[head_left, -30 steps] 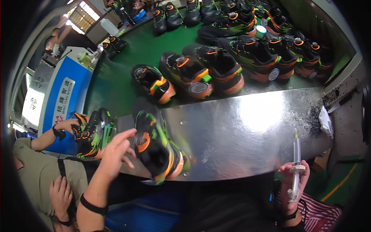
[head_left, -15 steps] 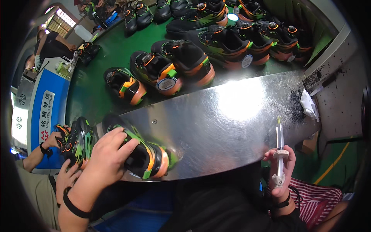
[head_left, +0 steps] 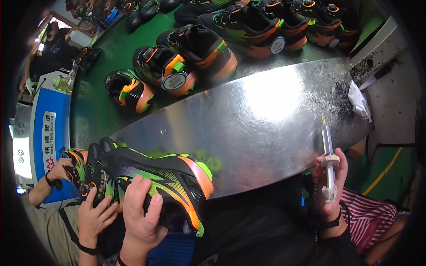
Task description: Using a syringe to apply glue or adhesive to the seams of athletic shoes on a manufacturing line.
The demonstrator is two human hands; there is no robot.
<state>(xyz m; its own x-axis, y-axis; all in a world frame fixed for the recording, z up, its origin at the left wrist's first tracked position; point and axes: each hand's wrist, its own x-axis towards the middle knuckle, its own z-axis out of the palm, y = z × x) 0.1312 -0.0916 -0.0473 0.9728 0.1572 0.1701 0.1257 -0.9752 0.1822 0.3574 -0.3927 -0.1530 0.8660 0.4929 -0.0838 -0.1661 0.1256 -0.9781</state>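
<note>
My left hand (head_left: 144, 217) grips a black, green and orange sports shoe (head_left: 159, 177) at the near left edge of the metal worktop. The shoe is tipped on its side, heel to the right and collar facing me, its inside mostly hidden. My right hand (head_left: 332, 188) holds a clear syringe (head_left: 327, 142) upright at the right, its thin yellowish tip pointing up. Whitish wrapping covers the plunger end, and the fingers curl around the barrel's lower part. Beside my left hand, a co-worker's two hands (head_left: 95, 215) are on another shoe (head_left: 76, 157).
Several matching shoes (head_left: 217, 60) stand on the green surface (head_left: 95, 119) beyond the shiny metal worktop (head_left: 195, 119). A crumpled white tissue (head_left: 358, 101) lies near the grey wall at right. A blue-fronted machine (head_left: 46, 102) stands at left. Someone in striped clothing (head_left: 368, 213) sits at right.
My left hand has turned the shoe from upright onto its side, bringing its patterned flank into view. The syringe remains in my right hand. The view has shifted slightly.
</note>
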